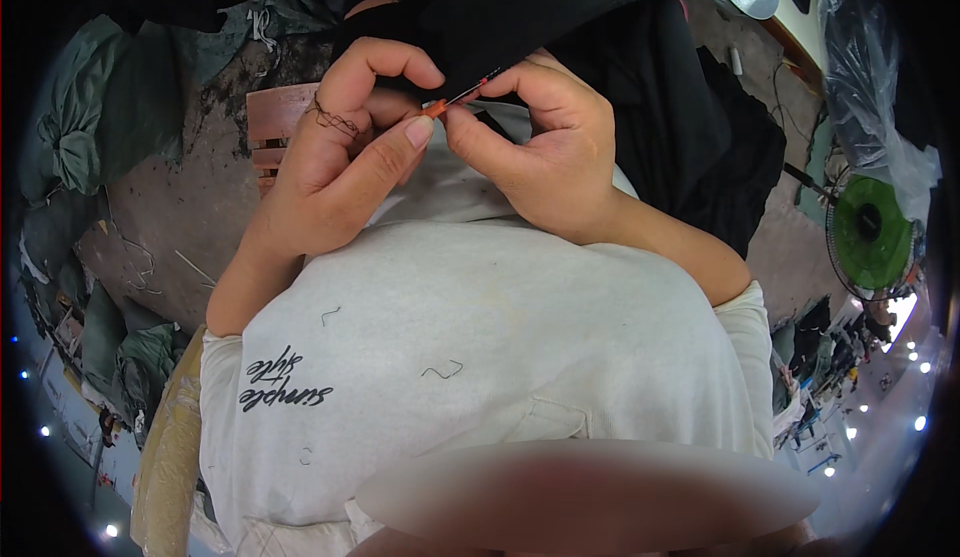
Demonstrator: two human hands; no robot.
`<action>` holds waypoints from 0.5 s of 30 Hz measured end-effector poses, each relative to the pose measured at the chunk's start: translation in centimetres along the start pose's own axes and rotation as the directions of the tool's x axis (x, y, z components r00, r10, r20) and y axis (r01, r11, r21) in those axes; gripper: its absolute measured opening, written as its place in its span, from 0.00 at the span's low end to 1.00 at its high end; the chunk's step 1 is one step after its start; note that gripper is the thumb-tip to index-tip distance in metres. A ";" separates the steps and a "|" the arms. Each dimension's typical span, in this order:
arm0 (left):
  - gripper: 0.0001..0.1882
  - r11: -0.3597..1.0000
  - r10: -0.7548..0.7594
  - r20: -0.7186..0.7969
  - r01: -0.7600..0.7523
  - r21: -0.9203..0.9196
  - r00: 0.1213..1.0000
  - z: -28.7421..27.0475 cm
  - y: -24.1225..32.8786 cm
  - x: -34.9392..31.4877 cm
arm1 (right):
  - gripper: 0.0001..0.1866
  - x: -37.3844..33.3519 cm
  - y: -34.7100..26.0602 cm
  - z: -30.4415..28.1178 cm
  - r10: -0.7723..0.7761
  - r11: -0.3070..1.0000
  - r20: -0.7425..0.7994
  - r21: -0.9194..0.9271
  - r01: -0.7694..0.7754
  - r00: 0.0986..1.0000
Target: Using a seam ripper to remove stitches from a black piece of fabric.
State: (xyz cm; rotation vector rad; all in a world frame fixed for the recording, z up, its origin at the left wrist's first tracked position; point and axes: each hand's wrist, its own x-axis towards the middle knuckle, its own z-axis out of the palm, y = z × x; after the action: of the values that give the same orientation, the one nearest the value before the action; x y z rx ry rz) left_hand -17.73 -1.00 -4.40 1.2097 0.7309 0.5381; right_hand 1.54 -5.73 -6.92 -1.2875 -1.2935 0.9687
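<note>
Small tool: a thin tool [462, 96] with an orange handle end and a dark tip, held up against black cloth [560, 7], above the person's white shirt [480, 337].
Left hand [345, 157]: thumb and curled forefinger pinch the orange end; loose dark thread [335, 120] lies over the knuckles.
Right hand [540, 147]: fingertips pressed together on the tool shaft just beside the left thumb.
Doing it well: I judge short, steady strokes best, both pinches kept close, the cloth taut.
Around: a green fan [868, 232] at the right; a wooden stool [272, 127] beyond the left hand.
</note>
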 end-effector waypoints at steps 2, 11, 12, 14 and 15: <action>0.15 0.999 0.018 -0.005 -0.018 0.030 1.000 0.3 0.2 0.0 | 0.05 -0.1 0.1 0.0 -0.016 0.999 -0.009 0.036 0.016 1.000; 0.10 0.789 0.348 -0.009 -0.288 0.543 0.937 0.6 0.2 1.3 | 0.06 0.2 0.3 0.0 -0.080 0.997 -0.007 -0.024 0.080 0.997; 0.08 0.728 0.363 -0.008 -0.278 0.627 0.932 0.6 0.3 1.3 | 0.06 0.2 0.3 0.0 -0.081 0.996 -0.010 -0.023 0.080 0.997; 0.06 0.701 0.393 -0.019 -0.286 0.653 0.919 1.2 0.7 1.5 | 0.06 0.2 0.2 0.1 -0.089 0.996 -0.015 -0.024 0.089 0.996; 0.04 0.674 0.423 -0.032 -0.291 0.679 0.906 1.5 0.9 1.6 | 0.06 0.2 0.2 0.1 -0.090 0.996 -0.017 -0.023 0.090 0.996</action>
State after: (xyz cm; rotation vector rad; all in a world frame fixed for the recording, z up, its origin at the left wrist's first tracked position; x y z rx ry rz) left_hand -15.53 -0.56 -3.58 2.0293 0.8859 0.7608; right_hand 1.52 -5.50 -7.14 -1.2420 -1.3401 0.8795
